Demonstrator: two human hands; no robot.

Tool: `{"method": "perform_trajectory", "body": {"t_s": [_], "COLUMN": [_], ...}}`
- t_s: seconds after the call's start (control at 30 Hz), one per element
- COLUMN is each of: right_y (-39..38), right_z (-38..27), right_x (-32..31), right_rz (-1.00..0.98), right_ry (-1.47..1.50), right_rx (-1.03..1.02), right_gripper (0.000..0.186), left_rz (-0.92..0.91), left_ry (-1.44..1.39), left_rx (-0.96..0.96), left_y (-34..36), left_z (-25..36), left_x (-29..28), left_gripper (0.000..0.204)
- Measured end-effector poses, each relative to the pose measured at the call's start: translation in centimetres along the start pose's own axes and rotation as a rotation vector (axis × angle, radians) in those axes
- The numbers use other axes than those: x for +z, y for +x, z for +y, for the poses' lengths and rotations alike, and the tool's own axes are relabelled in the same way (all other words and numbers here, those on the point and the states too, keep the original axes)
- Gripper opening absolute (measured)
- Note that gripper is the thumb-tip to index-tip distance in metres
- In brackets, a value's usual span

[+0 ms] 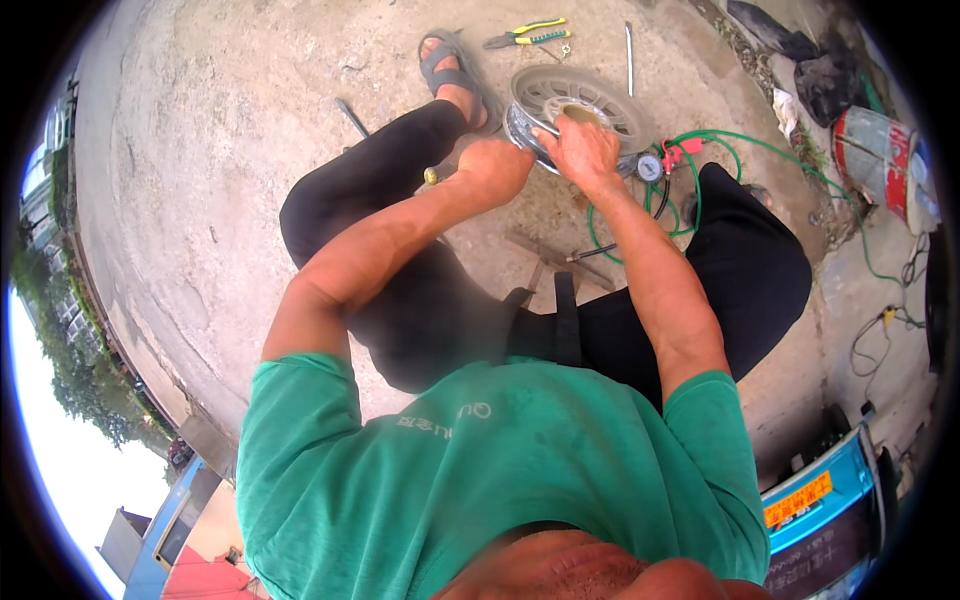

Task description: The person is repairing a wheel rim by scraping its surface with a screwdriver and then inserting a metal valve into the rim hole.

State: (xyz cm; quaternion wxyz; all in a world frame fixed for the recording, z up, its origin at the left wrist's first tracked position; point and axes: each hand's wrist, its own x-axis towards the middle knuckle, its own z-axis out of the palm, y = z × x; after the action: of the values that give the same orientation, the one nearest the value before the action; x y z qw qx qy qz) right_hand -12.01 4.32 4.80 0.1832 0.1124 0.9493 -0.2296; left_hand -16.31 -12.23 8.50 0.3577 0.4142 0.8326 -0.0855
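My left hand [492, 170] is closed in a fist at the near left of a metal wheel rim [630, 120]; a tool with a yellow-tipped handle [432, 176] shows beside it, its rest hidden or blurred. My right hand [584, 148] is curled on the rim's near part, with a short metal piece at its fingers that I cannot make out. The rim lies tilted on the concrete, between my black-trousered legs. A pressure gauge [650, 168] with a red body and a coiled green hose [740, 165] lie just right of the rim.
Pliers [540, 30], a thin rod [629, 60] and another tool [350, 118] lie on the concrete [200, 180]. My sandalled foot [450, 75] is left of the rim. At right are dark bags [820, 90], a bucket [880, 170], cables [890, 330] and a blue object [820, 500].
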Motion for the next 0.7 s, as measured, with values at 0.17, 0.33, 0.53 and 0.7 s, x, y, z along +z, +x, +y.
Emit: {"method": "perform_trajectory", "body": {"t_s": [0.17, 0.33, 0.53, 0.7], "right_y": [-0.1, 1.1, 0.5, 0.5], "right_z": [0.9, 3.0, 2.4, 1.3], "right_x": [0.1, -2.7, -1.7, -0.5], "right_rz": [-0.02, -0.011, 0.035, 0.105], "right_ry": [0.009, 0.066, 0.083, 0.137], "right_rx": [-0.02, -0.039, -0.043, 0.02], "right_gripper": [0.053, 0.054, 0.052, 0.052], "left_rz": [-0.019, 0.016, 0.064, 0.027], "left_ry": [-0.123, -0.273, -0.186, -0.147], "left_rx": [-0.069, -0.185, -0.178, -0.087], "left_y": [-0.1, -0.4, 1.0, 0.5], "left_z": [0.5, -0.9, -1.5, 2.5], "left_x": [-0.2, -2.6, -3.1, -2.8], "left_gripper": [0.036, 0.049, 0.046, 0.043]}}
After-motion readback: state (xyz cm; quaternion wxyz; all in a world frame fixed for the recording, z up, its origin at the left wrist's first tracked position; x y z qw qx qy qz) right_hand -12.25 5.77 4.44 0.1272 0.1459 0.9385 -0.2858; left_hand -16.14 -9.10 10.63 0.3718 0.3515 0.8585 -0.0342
